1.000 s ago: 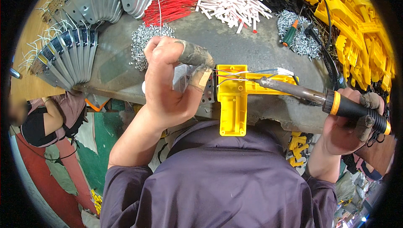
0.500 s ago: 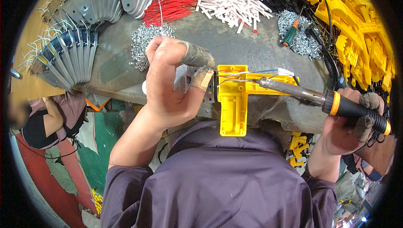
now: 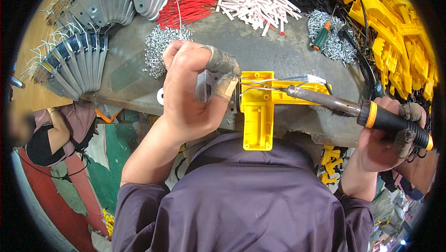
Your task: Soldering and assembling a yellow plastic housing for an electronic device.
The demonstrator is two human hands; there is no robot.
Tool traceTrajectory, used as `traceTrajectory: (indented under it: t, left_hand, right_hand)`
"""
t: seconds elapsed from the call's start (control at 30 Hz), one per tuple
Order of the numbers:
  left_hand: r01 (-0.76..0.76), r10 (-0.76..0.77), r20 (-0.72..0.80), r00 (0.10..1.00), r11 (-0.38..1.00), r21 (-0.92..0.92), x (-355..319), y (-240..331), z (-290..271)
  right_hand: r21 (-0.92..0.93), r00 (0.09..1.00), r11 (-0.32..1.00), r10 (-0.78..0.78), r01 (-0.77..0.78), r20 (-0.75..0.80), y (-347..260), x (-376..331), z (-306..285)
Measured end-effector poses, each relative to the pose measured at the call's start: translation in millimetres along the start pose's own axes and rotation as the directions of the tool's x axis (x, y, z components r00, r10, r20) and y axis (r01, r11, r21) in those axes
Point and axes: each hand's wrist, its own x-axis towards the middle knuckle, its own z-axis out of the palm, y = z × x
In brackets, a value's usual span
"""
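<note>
There are two hands: one left hand (image 3: pixel 193 96), one right hand (image 3: pixel 377 147). I count one soldering iron (image 3: pixel 388 120), one open yellow housing (image 3: pixel 258 124), one screwdriver (image 3: pixel 321 36), three stacks of metal plates (image 3: pixel 95 59); one heap each of red pieces (image 3: pixel 188 8), white tubes (image 3: pixel 258 3), screws (image 3: pixel 332 43) and nuts (image 3: pixel 158 50), too many to count.

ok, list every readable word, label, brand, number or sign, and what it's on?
None readable.
Soldering iron: no legible marking.
Yellow case: no legible marking.
Screwdriver: too small to tell.
Metal plates: no legible marking.
</note>
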Motion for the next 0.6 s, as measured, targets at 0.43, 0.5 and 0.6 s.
traceTrajectory:
  t: [0.43, 0.5, 0.6]
  left_hand:
    - [-0.059, 0.029, 0.186, 0.982, 0.986, 0.156, 61.9, 4.1, -16.3]
    - [0.032, -0.078, 0.269, 0.960, 0.984, 0.173, 80.3, 0.0, -8.6]
    - [0.155, -0.178, 0.253, 0.951, 0.982, 0.107, 95.4, -10.5, 11.9]
  right_hand:
    - [0.067, 0.970, 0.977, -0.188, 0.200, -0.151, 23.7, 87.7, 27.0]
    - [-0.079, 0.962, 0.958, -0.273, 0.274, 0.017, 49.4, 137.3, 32.3]
    - [-0.125, 0.963, 0.955, -0.270, 0.268, 0.005, 92.5, 204.0, 43.6]
